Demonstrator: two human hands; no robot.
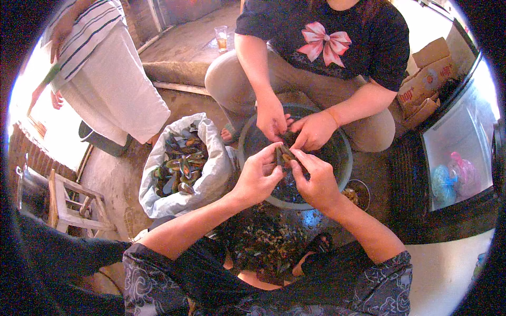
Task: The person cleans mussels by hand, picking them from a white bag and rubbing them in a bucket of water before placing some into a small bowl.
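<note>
My left hand (259, 173) and my right hand (318, 177) meet over a wide round basin (347, 158), both gripping a dark mussel (285, 155) whose shell halves look parted. Just beyond my fingertips, a co-worker's two hands (294, 128) hold something dark that I cannot make out. Dark contents lie in the basin, partly hidden by the hands. To the left, a white woven sack (221, 173) with a rolled rim holds many mussel shells (184, 166), some with orange inside.
The co-worker in a black shirt (367, 43) squats across the basin. Another person stands at upper left by a dark bucket (106, 138). A wooden stool (75, 217) is at left, a small bowl (368, 193) right of the basin, debris (261, 241) below it, and a cardboard box (423, 87) upper right.
</note>
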